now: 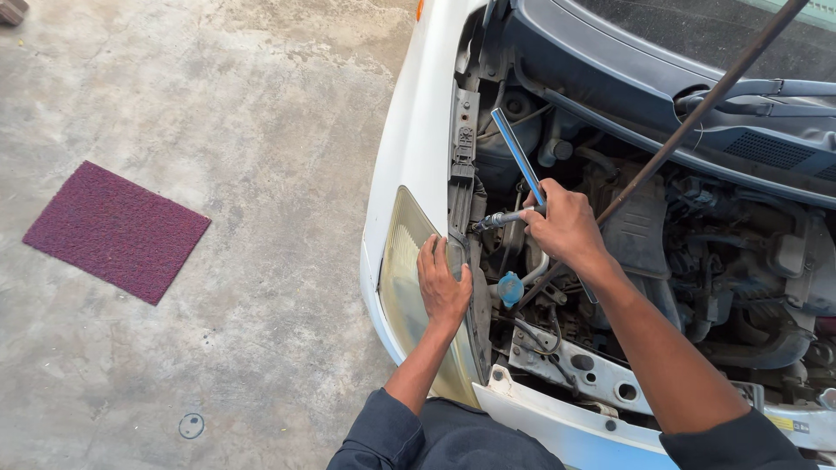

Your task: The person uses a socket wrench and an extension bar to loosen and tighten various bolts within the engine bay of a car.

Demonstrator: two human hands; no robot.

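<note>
I lean over the open engine bay of a white car [409,130]. My left hand [441,283] lies flat on the yellowed headlight [402,261] at the car's front corner, fingers together and holding nothing. My right hand [564,224] is closed around a T-shaped socket wrench [515,150] with a blue crossbar. The wrench's metal shaft [498,219] points left toward the inner edge of the fender, just above the headlight. A blue cap [510,287] sits below the wrench between my two arms.
A thin prop rod [697,109] slants across the engine bay from upper right to the middle. Hoses, a grey engine cover and the front crossmember [592,374] fill the bay. A dark red mat [117,231] lies on the concrete floor at left.
</note>
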